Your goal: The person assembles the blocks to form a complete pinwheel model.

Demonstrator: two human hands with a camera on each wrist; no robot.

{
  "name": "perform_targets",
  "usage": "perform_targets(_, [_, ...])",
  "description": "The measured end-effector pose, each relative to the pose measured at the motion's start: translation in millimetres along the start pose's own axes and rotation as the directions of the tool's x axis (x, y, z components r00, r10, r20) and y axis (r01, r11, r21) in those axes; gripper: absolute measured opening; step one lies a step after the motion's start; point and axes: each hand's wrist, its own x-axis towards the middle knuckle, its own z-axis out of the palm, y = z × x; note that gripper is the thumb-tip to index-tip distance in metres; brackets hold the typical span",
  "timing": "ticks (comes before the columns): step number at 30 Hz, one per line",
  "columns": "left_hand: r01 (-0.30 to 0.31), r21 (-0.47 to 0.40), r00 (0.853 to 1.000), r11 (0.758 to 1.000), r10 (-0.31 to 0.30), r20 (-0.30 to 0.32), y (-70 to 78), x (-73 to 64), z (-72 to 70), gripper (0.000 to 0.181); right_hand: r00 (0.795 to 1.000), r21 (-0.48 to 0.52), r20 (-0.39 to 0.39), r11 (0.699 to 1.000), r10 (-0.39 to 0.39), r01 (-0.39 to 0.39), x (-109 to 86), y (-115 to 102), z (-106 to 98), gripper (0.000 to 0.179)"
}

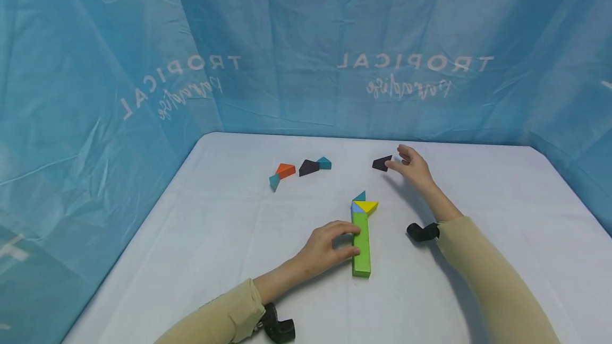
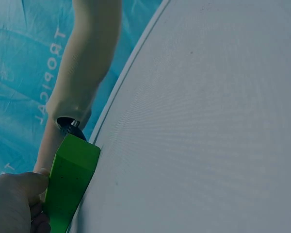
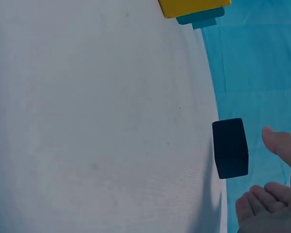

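Observation:
A long green bar [image 1: 360, 251] lies on the white table in the head view. The left hand [image 1: 330, 243] rests at its left side, thumb and fingertips touching it and spaced apart along its length. The left wrist view shows the thumb against the green bar [image 2: 72, 179]. At the bar's far end sit a light blue triangle [image 1: 356, 208], a yellow triangle [image 1: 368, 206] and a teal triangle [image 1: 360, 197]. Farther back, the right hand [image 1: 413, 169] is beside a black block [image 1: 381, 163], thumb and fingers spread. A gap shows between thumb and black block [image 3: 230, 148] in the right wrist view.
At the back left lie an orange block [image 1: 286, 171], a teal triangle [image 1: 274, 182], another black block [image 1: 308, 168] and another teal block [image 1: 324, 163]. A blue printed curtain [image 1: 306, 100] hangs behind the table's far edge. Black devices [image 1: 423, 232] are worn on both wrists.

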Motion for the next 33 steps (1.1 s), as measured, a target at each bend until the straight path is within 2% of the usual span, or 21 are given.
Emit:
perform_targets(8, [0.008,-0.018,1.000,1.000,-0.008,0.008,0.8,0.8,-0.1,0.040,1.000,0.001,0.018,1.000,0.017,-0.017,6.4,2,7,0.070])
perform_targets(15, [0.029,-0.010,1.000,1.000,-0.029,0.010,1.8,0.4,-0.1,0.041,1.000,-0.014,0.014,1.000,-0.006,0.006,7.4,3,11,0.067])
perform_targets(33, [0.012,0.002,1.000,1.000,-0.012,0.003,3.6,1.2,0.0,0.041,1.000,-0.062,-0.009,0.998,-0.019,0.018,6.4,12,13,0.060])
